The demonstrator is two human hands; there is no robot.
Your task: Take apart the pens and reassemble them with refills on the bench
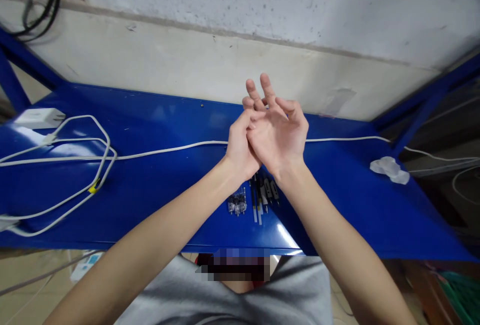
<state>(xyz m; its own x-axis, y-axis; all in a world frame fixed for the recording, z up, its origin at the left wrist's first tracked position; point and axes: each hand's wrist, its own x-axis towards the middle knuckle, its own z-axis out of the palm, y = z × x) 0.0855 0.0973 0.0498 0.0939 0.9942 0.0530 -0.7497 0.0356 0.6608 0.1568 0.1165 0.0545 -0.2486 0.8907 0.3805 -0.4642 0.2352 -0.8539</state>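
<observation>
My left hand (241, 145) and my right hand (279, 137) touch above the blue table. The right palm faces up, some of its fingers raised and apart, with nothing in it. Against its side lies the left hand, one digit bent over the edge of the palm; its other fingers are mostly hidden. Under the wrists lie several small clear plastic parts with dark middles (237, 202), several thin black rods with pale ends (257, 205), and several grey-and-black pen barrels (267, 191). The hands cover the far ends of these pieces.
A white cable (168, 150) crosses the blue table (157, 205), looping at the left near a white power adapter (40, 118). Crumpled clear plastic (390, 169) lies at the right. Behind stands a stained wall (225, 5); blue frame bars (416, 110) rise at both sides.
</observation>
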